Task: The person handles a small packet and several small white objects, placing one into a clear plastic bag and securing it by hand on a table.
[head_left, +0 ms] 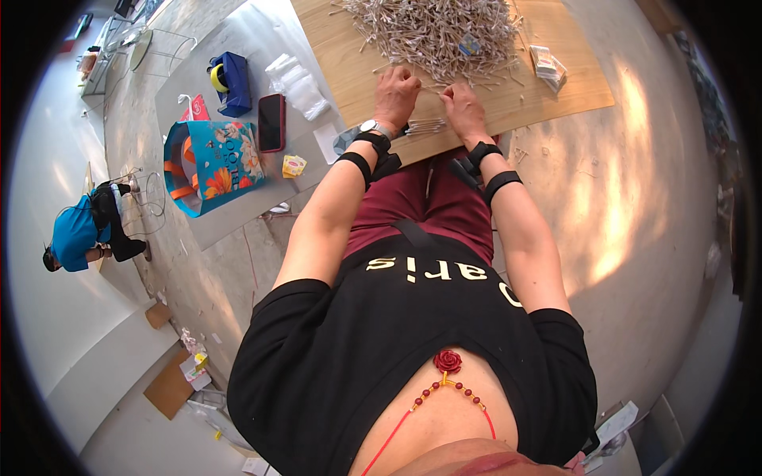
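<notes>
Your black shirt (413, 333) and the red bead necklace (447, 381) fill the low part of the view, and past your dark red trousers (421, 198) both forearms reach forward to the wooden desk (556, 71). Your left hand (395, 91) and right hand (462, 107) sit close together at the near edge of the big heap of thin pale sticks (432, 28), which look like cotton swabs. Fingers of both hands are curled and pinched on a few sticks between them; how many they hold I cannot tell, it is too small. Just on your side of the hands, a small neat bundle of sticks (425, 125) lies on the desk, all pointing the same way.

It seems you are in the sorting step: picking loose sticks from the heap and lining them up. The next move probably asks you to lay the pinched sticks parallel on the bundle and keep the ends even.

Far to the left of your left hand are a red phone (271, 121) and a colourful bag (208, 163).
</notes>
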Demonstrator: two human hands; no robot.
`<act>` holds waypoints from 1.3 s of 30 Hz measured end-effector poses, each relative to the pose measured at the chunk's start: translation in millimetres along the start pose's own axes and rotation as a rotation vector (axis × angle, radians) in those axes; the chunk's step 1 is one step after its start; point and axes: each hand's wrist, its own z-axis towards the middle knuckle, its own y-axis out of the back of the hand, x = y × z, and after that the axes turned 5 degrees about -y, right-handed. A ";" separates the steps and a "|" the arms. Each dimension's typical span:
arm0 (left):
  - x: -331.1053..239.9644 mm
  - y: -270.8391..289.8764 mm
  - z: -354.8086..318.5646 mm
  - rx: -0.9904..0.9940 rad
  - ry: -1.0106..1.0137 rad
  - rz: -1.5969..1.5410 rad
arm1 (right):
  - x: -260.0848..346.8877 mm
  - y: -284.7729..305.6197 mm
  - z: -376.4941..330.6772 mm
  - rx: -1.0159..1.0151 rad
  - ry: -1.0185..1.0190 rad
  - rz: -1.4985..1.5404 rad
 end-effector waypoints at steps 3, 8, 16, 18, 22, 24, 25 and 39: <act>1.5 2.8 -2.5 -0.011 -0.005 0.002 | -3.5 2.7 -0.5 -0.015 -0.041 0.031; -3.7 -0.9 1.9 0.069 -0.031 0.043 | -6.9 1.8 -1.0 -0.053 -0.067 0.040; 5.2 -6.9 0.0 0.119 -0.133 0.029 | 6.1 11.2 -3.5 -0.056 -0.101 0.087; 3.2 -4.1 2.4 0.108 -0.112 -0.043 | 6.4 11.6 -2.0 -0.050 -0.127 0.124; -1.1 3.9 1.9 0.049 -0.018 -0.163 | 7.8 3.5 5.8 -0.024 -0.180 0.238; -5.0 9.9 1.0 -0.004 0.037 -0.196 | 6.7 0.0 6.5 -0.016 -0.209 0.251; -8.0 13.3 -1.3 -0.035 0.072 -0.202 | 5.5 -0.8 6.4 -0.021 -0.221 0.247; -24.8 26.9 -34.8 0.182 0.084 -0.195 | -2.1 9.6 -18.0 -0.035 0.179 -0.085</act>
